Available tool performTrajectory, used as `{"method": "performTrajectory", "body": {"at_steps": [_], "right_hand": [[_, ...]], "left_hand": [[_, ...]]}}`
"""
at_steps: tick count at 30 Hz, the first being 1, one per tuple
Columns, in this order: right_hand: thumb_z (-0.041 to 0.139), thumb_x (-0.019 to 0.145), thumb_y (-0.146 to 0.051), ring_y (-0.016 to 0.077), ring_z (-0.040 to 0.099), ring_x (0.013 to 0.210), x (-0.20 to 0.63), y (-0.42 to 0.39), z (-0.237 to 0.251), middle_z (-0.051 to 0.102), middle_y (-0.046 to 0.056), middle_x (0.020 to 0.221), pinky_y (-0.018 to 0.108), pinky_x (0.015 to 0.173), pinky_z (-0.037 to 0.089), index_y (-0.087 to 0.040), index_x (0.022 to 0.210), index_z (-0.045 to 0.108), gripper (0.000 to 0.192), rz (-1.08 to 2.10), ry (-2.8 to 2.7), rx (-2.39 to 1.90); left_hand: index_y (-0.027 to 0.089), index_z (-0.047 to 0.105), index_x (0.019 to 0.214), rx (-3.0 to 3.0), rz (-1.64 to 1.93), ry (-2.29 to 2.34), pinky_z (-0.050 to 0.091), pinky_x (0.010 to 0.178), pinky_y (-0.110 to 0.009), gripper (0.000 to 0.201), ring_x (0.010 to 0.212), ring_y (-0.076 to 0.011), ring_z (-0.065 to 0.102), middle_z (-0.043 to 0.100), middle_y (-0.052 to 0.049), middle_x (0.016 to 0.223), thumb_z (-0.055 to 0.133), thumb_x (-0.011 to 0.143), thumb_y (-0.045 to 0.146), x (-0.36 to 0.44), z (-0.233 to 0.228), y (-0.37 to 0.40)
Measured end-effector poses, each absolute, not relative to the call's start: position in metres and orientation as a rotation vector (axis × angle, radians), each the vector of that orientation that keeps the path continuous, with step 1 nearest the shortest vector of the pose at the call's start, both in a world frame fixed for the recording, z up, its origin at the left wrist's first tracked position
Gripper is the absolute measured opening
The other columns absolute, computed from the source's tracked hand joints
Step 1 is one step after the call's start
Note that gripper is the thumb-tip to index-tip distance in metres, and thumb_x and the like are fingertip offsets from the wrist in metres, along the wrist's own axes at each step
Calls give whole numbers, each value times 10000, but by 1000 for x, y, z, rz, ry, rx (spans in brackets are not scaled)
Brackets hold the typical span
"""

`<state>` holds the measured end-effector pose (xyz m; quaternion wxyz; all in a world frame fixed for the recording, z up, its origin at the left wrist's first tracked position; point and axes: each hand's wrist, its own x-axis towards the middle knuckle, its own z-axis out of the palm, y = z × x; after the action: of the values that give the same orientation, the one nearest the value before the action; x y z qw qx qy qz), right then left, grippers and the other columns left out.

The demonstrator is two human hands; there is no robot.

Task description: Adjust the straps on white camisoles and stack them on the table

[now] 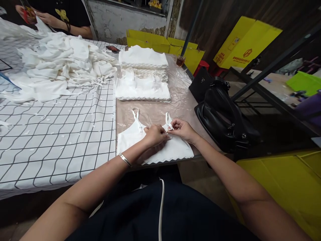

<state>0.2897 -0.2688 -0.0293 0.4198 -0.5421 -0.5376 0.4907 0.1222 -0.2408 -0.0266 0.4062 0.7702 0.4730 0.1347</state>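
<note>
- White camisole top (173,150) lies flat at the near edge of the table, on a clear plastic sheet (175,100), its scalloped hem toward the person.
- Its left strap (136,117) lies loose in a loop on the plastic; the right strap (168,121) is caught between the two hands.
- Left hand (155,135) rests on the top's upper edge, fingers curled in and pinched narrowly on the fabric next to the strap; a silver bangle (124,159) sits on that wrist.
- Right hand (183,129) meets it from the other side, thumb and forefinger closed on the base of the right strap, the fingertips of both hands almost touching.
- Farther back on the same plastic lie two piles of folded white tops (142,88), one behind the other.
- To the left, a checked cloth (62,134) covers the table, and a loose heap of white garments (60,67) lies on its far part.
- Just right of the table sits a black handbag (223,117).
- Behind the piles stand yellow cartons (147,40), and a small glass (180,61) stands near the table's far corner.
- At the far left corner another person's hands (45,16) hold something small that I cannot make out.
</note>
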Motion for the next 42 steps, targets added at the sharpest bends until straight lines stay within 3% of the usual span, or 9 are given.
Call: {"method": "performTrajectory", "body": {"at_steps": [9, 16, 18, 20, 22, 25, 31, 37, 42], "right_hand": [[863, 525, -362, 103, 528, 632, 290, -270, -28, 566, -41, 685, 252, 632, 431, -189, 702, 517, 425, 1210, -1387, -1380], [786, 550, -262, 93, 463, 600, 295, -270, -21, 589, -27, 681, 245, 592, 396, -178, 682, 592, 249, 1093, -1499, -1477], [767, 549, -263, 104, 481, 599, 295, -272, -20, 601, -21, 674, 253, 599, 410, -177, 706, 627, 227, 1199, -1400, -1496], [747, 555, -246, 125, 536, 639, 295, -271, -19, 629, -11, 696, 268, 642, 445, -182, 730, 644, 213, 1369, -1206, -1444], [713, 561, -204, 155, 595, 730, 296, -265, -19, 666, 4, 755, 285, 712, 477, -193, 734, 642, 187, 1504, -1006, -1344], [651, 613, -186, 180, 633, 812, 302, -237, -15, 691, 22, 796, 303, 760, 499, -209, 748, 629, 140, 1576, -803, -1289], [621, 747, -190, 166, 645, 717, 305, -163, -3, 676, 44, 708, 310, 721, 532, -195, 756, 590, 33, 1463, -867, -1541], [719, 765, -274, 179, 598, 553, 292, -143, -3, 604, 58, 548, 327, 566, 513, -175, 628, 564, 229, 1371, -1015, -1883], [774, 741, -399, 104, 408, 435, 322, -193, 19, 323, -38, 370, 264, 487, 333, -216, 466, 441, 469, 999, -1175, -2088]], "left_hand": [[162, 674, 634, 1932, 356, 1207, 277, 924, -430, 163, 899, -221, 601, 646, -2, 843, 727, 717, 291, 122, -28, -243], [175, 714, 743, 2029, 335, 1197, 297, 957, -487, 129, 972, -254, 601, 681, -39, 929, 679, 792, 288, 122, -28, -245], [184, 729, 901, 2246, 403, 1220, 295, 996, -512, 132, 1083, -290, 567, 675, -86, 1080, 637, 829, 245, 118, -28, -256], [171, 662, 1172, 2508, 523, 1195, 240, 1077, -535, 335, 1243, -324, 481, 578, -144, 1323, 627, 852, 263, 111, -30, -273], [153, 522, 1369, 2724, 540, 1021, 172, 1143, -531, 558, 1369, -337, 367, 430, -168, 1489, 609, 879, 405, 103, -36, -292], [212, 442, 1446, 2864, 344, 682, 163, 1164, -543, 676, 1434, -334, 284, 372, -118, 1541, 451, 906, 619, 93, -50, -314], [245, 375, 1485, 2860, 207, 593, 157, 1155, -588, 721, 1453, -340, 251, 340, -74, 1559, 363, 907, 676, 87, -62, -318], [250, 394, 1469, 2827, 251, 566, 167, 1149, -556, 736, 1434, -334, 289, 383, -86, 1539, 412, 881, 693, 89, -53, -316], [200, 636, 1132, 2529, 498, 1262, 370, 957, -451, 361, 1065, -276, 576, 658, -127, 1158, 430, 947, 431, 31, -24, -311]]}}
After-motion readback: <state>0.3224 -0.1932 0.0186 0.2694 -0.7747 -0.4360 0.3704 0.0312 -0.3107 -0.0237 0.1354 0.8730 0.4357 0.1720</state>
